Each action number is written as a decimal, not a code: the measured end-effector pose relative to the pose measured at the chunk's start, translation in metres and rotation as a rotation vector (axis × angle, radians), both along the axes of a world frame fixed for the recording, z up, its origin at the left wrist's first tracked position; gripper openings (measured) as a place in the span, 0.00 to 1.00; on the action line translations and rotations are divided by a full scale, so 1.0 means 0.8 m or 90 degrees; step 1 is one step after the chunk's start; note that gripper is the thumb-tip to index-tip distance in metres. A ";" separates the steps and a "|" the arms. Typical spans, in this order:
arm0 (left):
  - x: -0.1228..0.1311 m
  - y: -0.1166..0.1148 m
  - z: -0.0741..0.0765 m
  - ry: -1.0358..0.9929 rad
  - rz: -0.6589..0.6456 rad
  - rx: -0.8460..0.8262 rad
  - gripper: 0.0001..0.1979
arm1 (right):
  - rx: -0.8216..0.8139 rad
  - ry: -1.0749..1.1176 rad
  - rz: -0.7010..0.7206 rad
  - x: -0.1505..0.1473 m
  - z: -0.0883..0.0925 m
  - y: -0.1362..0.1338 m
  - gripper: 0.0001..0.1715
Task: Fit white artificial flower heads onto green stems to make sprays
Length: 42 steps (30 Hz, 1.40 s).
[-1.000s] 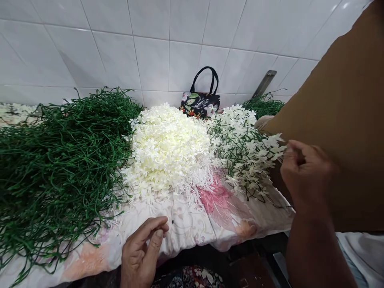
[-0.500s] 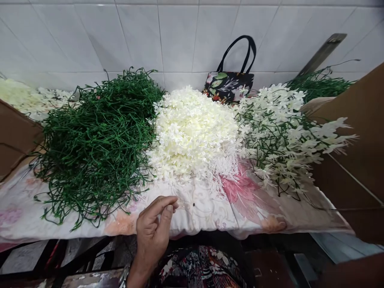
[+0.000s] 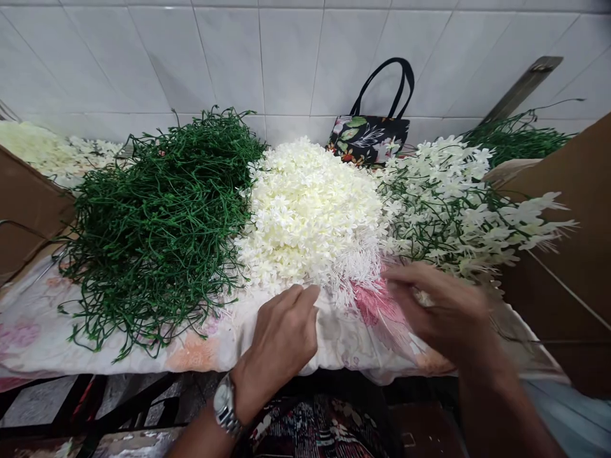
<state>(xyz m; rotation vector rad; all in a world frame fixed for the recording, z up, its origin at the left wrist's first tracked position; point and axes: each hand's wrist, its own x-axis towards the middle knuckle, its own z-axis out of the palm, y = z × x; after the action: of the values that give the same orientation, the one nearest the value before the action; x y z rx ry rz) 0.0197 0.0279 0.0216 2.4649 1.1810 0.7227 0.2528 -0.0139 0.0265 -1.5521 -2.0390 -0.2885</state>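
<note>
My left hand [image 3: 286, 327], palm down with its fingers curled closed, is over the cloth just in front of the heap of white artificial flower heads [image 3: 310, 203]. Whatever may be in its fingers is hidden. At the right, my right hand [image 3: 442, 312] is smeared by motion above the pink leaf print, close to a bunch of white flowers on green stems [image 3: 443, 197]. Its grip does not show clearly. Thin white stamen-like strands [image 3: 356, 267] lie between the two hands. A tangled pile of green plastic stems [image 3: 162, 222] fills the left side.
Cardboard boxes stand at the left [image 3: 33, 210] and right [image 3: 568, 210]. A black floral handbag [image 3: 367, 140] leans on the tiled wall [image 3: 229, 57]. More green stems [image 3: 520, 137] lie behind the right box. The patterned cloth [image 3: 33, 331] covers the table to its front edge.
My left hand has moved forward and right and turned palm down. My right hand has come into view at the right. The view has shifted slightly.
</note>
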 end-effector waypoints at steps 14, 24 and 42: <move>-0.001 0.006 -0.011 -0.018 0.067 -0.057 0.11 | -0.167 -0.211 0.085 -0.057 -0.013 0.031 0.17; -0.028 -0.005 -0.019 -0.376 0.148 -0.245 0.07 | -0.074 -0.022 0.167 -0.059 -0.026 0.033 0.12; -0.037 -0.012 -0.028 -0.454 0.176 -0.295 0.05 | -0.173 -0.044 0.190 -0.080 -0.025 0.034 0.10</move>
<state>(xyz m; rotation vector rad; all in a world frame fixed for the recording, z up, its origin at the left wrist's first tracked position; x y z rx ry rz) -0.0102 0.0183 -0.0009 1.4871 1.2153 1.1241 0.1885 0.0136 0.0065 -1.3739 -2.4061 0.0527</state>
